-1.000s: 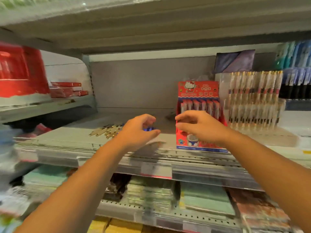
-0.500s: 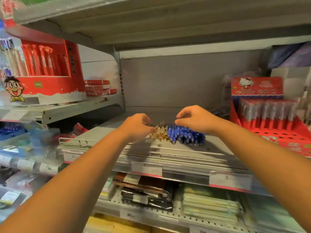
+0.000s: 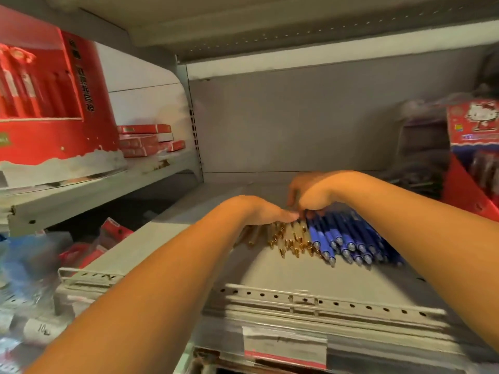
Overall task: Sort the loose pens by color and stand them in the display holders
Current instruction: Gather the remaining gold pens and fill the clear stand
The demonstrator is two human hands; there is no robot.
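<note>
Grey metal shelf [image 3: 270, 276] at chest height, with the loose pens heaped in the middle of it.

My left hand [image 3: 256, 211] lies across the far ends of the gold pens [image 3: 289, 238], fingers fairly straight and pressing down, gripping nothing that I can see. My right hand [image 3: 318, 195] is just behind it. Its fingers [image 3: 293, 194] curl down into the pile where gold meets blue, and I cannot tell whether they pinch a pen, since the tips are hidden. The two hands almost touch.

Under them the pens already lie in two colour groups side by side: gold on the left, blue pens [image 3: 345, 236] on the right, tips toward me. Well to the right stands the red holder [image 3: 464, 190], blurred, with some pens upright in it. On the next shelf to the left are a big red display [image 3: 54, 103] and flat red boxes [image 3: 145, 139].

I judge the sorting mostly done. The standing has hardly begun for these pens, as none of the heap is in a holder yet.

Half a second ago both hands hovered with curled fingers just above the pile. Now they are down on it, my left one flatter, and my head has come closer. A second ago my hands were in front of the holder, away from the gold pens.
</note>
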